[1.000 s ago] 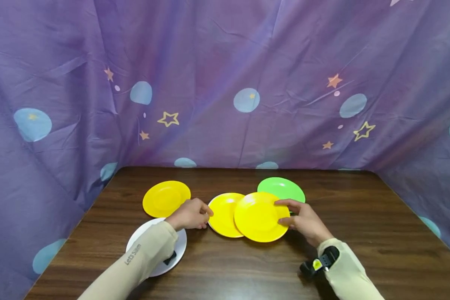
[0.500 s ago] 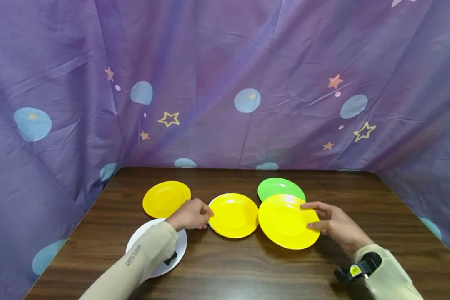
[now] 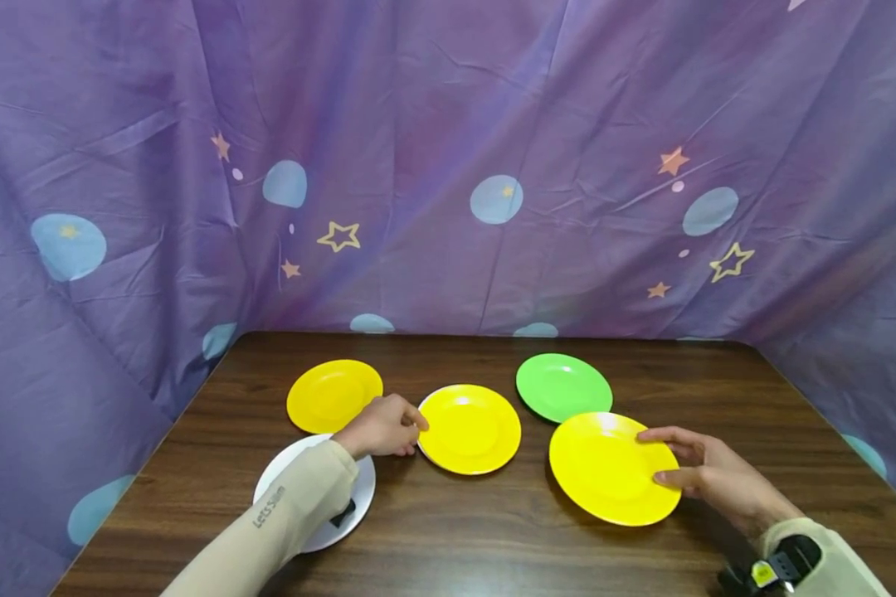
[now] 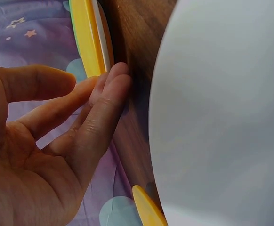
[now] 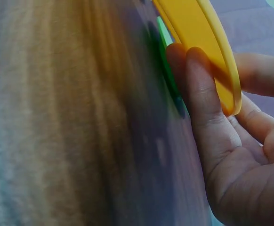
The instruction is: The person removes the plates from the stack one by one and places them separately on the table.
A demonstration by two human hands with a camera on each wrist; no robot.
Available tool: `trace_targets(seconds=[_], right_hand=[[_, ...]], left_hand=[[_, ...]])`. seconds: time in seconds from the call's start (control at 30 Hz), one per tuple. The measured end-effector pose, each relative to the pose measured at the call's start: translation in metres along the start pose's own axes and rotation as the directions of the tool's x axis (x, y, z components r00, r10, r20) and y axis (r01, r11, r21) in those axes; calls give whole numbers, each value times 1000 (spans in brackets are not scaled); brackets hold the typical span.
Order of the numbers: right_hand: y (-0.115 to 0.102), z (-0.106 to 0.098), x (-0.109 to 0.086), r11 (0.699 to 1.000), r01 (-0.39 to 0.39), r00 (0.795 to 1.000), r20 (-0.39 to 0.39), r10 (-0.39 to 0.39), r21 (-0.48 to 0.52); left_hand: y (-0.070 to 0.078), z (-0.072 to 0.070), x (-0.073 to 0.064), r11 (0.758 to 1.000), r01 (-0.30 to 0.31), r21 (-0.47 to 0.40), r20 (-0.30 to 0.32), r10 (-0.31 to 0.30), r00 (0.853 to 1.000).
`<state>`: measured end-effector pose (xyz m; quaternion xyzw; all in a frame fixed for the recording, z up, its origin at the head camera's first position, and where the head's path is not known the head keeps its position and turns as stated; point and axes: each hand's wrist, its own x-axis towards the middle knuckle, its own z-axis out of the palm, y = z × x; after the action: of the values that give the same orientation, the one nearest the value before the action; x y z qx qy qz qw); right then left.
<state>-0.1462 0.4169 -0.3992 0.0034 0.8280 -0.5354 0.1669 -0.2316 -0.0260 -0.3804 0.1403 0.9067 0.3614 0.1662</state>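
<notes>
My right hand (image 3: 724, 481) pinches a yellow plate (image 3: 612, 468) by its right edge, thumb on one face and fingers on the other. The right wrist view shows this plate (image 5: 200, 33) raised off the table. At the middle lies another yellow plate (image 3: 470, 429); the left wrist view shows a white edge (image 4: 100, 35) against its yellow one. My left hand (image 3: 383, 427) is at its left rim, fingers extended and fingertips at the edge, thumb apart. A white plate (image 3: 272, 475) lies under the left forearm, partly hidden.
Behind the left hand lies a yellow plate (image 3: 332, 395). A green plate (image 3: 563, 387) lies at the back right, behind the held plate. Everything is on a dark wooden table (image 3: 448, 539), with a purple patterned curtain (image 3: 418, 166) along its back and sides.
My right hand has carried its yellow plate right and toward me, off the middle plate and away from the green one, both now uncovered. The left hand has stayed in place.
</notes>
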Motion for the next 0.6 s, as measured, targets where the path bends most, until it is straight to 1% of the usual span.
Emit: trace_targets(seconds=[0.07,0.17,0.27,0.4,0.47,0.6], right_hand=[[3,1,-1,1000,8,1000,12,-9,3],[6,3,-1,1000,15,1000,21,-15,16],[8,6,1,999,37,998,44,-38,32],[9,10,4,996,40,995,84,-46,75],[9,13,5,995,29,994,99,-38,93],[9,18,6,995,20,993,110,-31,96]], left_hand=[[0,-1,0,1000,6,-7,1,-6,1000],[-1,-1,0,1000,-2,-6,-1,2,1000],[-1,-1,0,1000,-2,-8,-5,2,1000],[0,-1,0,1000,8,-15,-11,-8,1000],[0,-1,0,1000,7,-10,-12,-7,1000],[1,0,0,1000,0,16,-11,0,1000]])
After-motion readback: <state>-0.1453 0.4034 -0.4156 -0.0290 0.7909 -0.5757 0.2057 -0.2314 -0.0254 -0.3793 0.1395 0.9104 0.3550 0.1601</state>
